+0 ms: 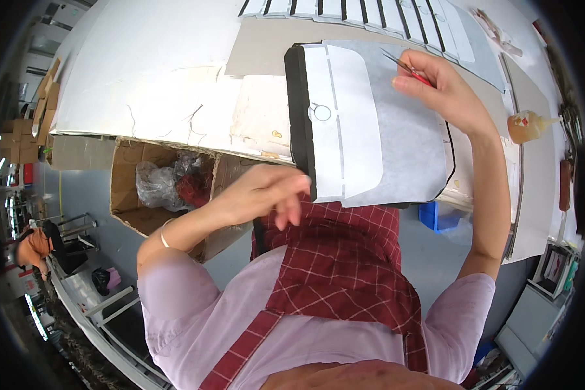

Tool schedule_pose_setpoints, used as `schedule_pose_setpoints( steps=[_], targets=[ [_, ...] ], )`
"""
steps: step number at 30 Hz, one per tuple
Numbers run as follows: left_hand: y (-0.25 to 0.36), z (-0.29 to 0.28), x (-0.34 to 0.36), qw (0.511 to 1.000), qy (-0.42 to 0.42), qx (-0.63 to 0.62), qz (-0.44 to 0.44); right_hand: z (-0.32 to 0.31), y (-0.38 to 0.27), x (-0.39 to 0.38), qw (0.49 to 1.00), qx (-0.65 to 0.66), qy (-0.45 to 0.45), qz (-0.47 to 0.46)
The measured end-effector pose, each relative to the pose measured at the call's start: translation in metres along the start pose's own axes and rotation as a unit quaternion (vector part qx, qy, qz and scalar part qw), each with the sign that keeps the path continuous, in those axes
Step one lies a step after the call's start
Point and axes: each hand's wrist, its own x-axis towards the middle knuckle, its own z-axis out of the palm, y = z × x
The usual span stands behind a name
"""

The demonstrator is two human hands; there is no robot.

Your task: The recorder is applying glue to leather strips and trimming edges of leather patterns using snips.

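On the near edge of the white worktable lies a flat pale-grey panel (409, 136) with a black strip (299, 117) down its left side. A white rounded piece with a small ring-shaped mark (322, 113) covers its left part. Above the panel's far right area, my right hand (429, 84) is closed on small pointed scissors (415, 75) with red handles, their tips toward the far left. My left hand (266, 192) is beside the near left corner of the panel, fingers loosely apart and slightly blurred. No object shows in it; whether a fingertip touches the black strip, I cannot tell.
Several overlapping white panels with black strips (351, 13) lie at the far side. A bottle of amber liquid (526, 126) stands on the right. Below the table's near edge are a cardboard box (127, 175) holding plastic bags and a blue bin (429, 218).
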Motion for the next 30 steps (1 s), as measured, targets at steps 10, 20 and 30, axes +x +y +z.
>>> schedule_pose_setpoints(
  steps=[10, 20, 30],
  targets=[
    [0.107, -0.046, 0.056, 0.879, 0.188, 0.305, 0.315, -0.030, 0.007, -0.084, 0.978, 0.128, 0.136, 0.089],
    [0.022, -0.120, 0.071, 0.946, 0.317, -0.011, 0.071, -0.023, 0.033, -0.108, 0.947, 0.241, 0.199, 0.072],
    [0.019, -0.126, 0.076, 0.943, 0.328, 0.000, 0.058, 0.034, 0.014, -0.100, 0.978, 0.002, 0.209, 0.006]
  ],
)
